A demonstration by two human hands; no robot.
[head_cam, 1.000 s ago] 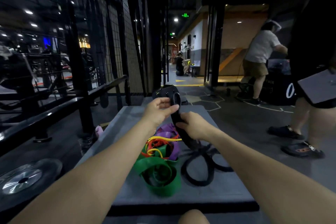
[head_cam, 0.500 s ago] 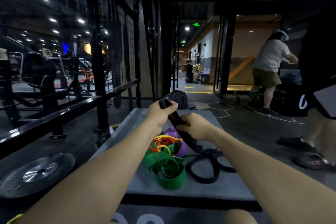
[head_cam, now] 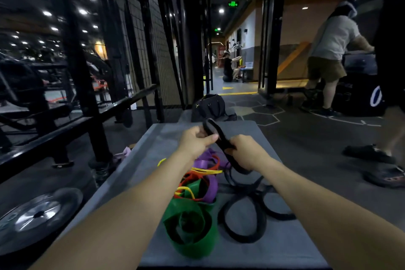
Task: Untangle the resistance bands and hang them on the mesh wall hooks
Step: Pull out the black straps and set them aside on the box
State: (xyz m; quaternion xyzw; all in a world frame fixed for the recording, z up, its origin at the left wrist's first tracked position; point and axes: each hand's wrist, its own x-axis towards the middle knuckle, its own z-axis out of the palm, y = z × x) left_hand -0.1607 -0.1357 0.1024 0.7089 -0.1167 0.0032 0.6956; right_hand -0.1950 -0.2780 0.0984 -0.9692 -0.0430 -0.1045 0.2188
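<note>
A black resistance band (head_cam: pixel 241 215) lies coiled in loops on a grey padded platform (head_cam: pixel 285 247). Its upper end is lifted off the pad, and both hands hold it. My left hand (head_cam: pixel 197 140) pinches the raised loop near its top. My right hand (head_cam: pixel 246 151) is closed around the band a little lower. Beside the black loops lies a tangled heap: a wide green band (head_cam: pixel 192 232), a purple band (head_cam: pixel 208 164), an orange band (head_cam: pixel 192 176) and a thin yellow band (head_cam: pixel 208 170). The black mesh wall (head_cam: pixel 149 39) stands to the left behind a rail; no hooks can be made out.
A weight plate (head_cam: pixel 37 215) lies on the floor at the left. A black bag (head_cam: pixel 209 106) sits beyond the platform's far end. One person (head_cam: pixel 333 50) stands at the right, another person's legs and shoes (head_cam: pixel 377 158) are close by on the right, and a third sits down the corridor.
The view has tilted upward and shifted, showing more of the mesh wall. Both hands keep hold of the black band, and its raised end now leans more to the left.
</note>
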